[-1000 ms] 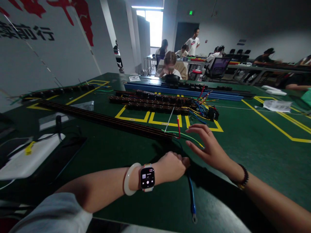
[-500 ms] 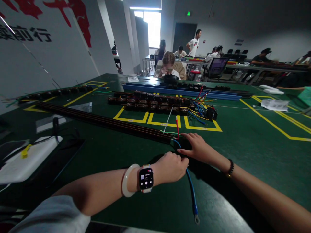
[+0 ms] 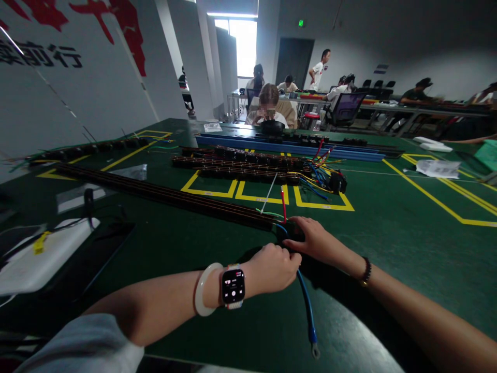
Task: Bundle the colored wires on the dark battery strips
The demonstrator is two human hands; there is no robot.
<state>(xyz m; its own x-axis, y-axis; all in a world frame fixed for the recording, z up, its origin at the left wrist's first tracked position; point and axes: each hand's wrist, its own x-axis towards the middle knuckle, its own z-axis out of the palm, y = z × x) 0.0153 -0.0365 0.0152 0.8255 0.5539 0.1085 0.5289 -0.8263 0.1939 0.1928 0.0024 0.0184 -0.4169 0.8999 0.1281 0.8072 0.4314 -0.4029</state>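
Observation:
My left hand [image 3: 274, 267] is closed, its fingers curled round a blue wire [image 3: 306, 295]. The wire hangs out below the hand and ends in a ring terminal [image 3: 315, 351]. My right hand [image 3: 314, 239] curves, thumb and fingers bent, about something dark at the end of a long dark bar [image 3: 174, 199]; shadow and the hand hide what it is. From that end of the bar rise a short red wire [image 3: 283, 204] and a green wire [image 3: 269, 213]. A white cable tie [image 3: 267, 195] sticks up beside them.
Several dark bars [image 3: 233, 168] with coloured wires lie beyond, on yellow-taped outlines of the green table [image 3: 388, 248]. Blue rails [image 3: 240, 141] lie farther back. At left are a white device [image 3: 46, 256] with black cables and plastic bags [image 3: 130, 171]. Other people sit or stand behind the table.
My right hand's fingers have drawn in and down slightly. The left hand and blue wire look the same. A standing person in the background has shifted right.

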